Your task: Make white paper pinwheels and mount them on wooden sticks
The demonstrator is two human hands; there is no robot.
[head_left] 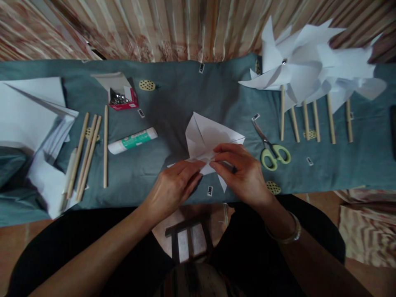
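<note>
A folded white paper piece [206, 134] lies in the middle of the blue-grey cloth [173, 95]. My left hand [173, 185] pinches its lower left edge with fingers closed. On its lower right part my right hand [244, 171] presses and pinches the paper, also closed. Both hands meet at the paper's near edge. Part of the paper is hidden under the fingers.
Green-handled scissors [272, 150] lie right of my hands. Finished white paper pinwheels [297, 66] on wooden sticks sit at the far right. A glue stick [133, 140], an open red box of pins [120, 97], loose wooden sticks [88, 152] and white paper sheets [27, 111] lie left.
</note>
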